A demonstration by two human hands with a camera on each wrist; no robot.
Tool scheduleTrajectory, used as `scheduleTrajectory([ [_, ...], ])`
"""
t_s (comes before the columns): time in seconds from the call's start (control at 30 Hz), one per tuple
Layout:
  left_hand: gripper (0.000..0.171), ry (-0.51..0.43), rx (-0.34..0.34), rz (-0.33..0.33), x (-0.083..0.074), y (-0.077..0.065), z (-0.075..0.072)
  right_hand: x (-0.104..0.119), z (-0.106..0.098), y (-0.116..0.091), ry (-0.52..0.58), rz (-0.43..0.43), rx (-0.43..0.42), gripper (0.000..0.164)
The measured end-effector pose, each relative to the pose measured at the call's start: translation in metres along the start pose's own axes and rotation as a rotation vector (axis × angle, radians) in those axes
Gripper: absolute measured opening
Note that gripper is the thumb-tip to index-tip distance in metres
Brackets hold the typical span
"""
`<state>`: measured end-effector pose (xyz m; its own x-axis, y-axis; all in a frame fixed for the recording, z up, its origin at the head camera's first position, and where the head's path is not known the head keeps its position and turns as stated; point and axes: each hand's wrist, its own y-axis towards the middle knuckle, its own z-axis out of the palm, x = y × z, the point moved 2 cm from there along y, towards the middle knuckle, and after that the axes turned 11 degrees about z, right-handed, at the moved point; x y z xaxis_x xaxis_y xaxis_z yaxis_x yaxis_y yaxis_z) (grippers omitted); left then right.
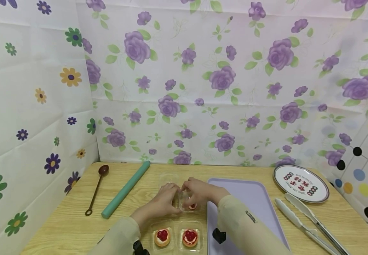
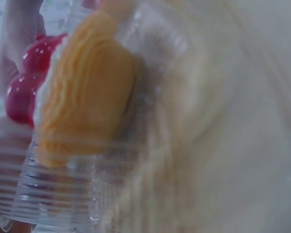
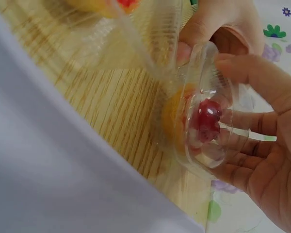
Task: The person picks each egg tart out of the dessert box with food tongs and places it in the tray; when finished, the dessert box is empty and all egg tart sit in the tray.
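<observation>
Right hand (image 1: 200, 190) grips the clear box (image 3: 190, 138); left hand (image 1: 161, 202) at its rim — hold unclear; uneven pressing could tip it, smearing the tart (image 3: 206, 120).

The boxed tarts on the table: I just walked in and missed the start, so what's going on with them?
A person's left hand and right hand are both gripping a clear box with a berry-topped tart inside. I can't tell whether it is fully closed. Nearer the person, a second tart and a third tart sit side by side in clear packaging. The lilac tray is beside them, with the tongs lying farther right, untouched.
</observation>
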<state>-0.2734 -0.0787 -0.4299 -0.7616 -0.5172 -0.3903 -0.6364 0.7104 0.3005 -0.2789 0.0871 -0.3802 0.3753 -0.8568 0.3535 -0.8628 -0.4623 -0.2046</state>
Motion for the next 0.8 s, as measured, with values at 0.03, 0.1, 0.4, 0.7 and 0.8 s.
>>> scheduleTrajectory([
  [0.03, 0.051, 0.001, 0.002, 0.001, 0.0003, 0.0003, 0.0000, 0.0002, -0.0006, 0.0000, 0.007, 0.002, 0.001, 0.055],
  [0.1, 0.052, 0.004, 0.006, 0.005, 0.0004, 0.0006, 0.0000, 0.0002, -0.0014, 0.0001, 0.015, 0.002, -0.002, 0.056],
  [0.4, 0.049, 0.017, 0.003, 0.005, 0.0002, -0.0011, -0.0003, 0.0002, -0.0025, -0.0005, 0.011, -0.022, -0.044, 0.059],
  [0.7, 0.044, 0.047, -0.002, -0.001, 0.0018, -0.0015, -0.0008, -0.0006, -0.0044, -0.0038, -0.067, -0.027, -0.101, 0.059],
  [0.8, 0.049, 0.088, 0.007, -0.009, 0.0012, -0.0009, -0.0008, -0.0014, -0.0052, -0.0059, -0.120, -0.030, -0.138, 0.058],
])
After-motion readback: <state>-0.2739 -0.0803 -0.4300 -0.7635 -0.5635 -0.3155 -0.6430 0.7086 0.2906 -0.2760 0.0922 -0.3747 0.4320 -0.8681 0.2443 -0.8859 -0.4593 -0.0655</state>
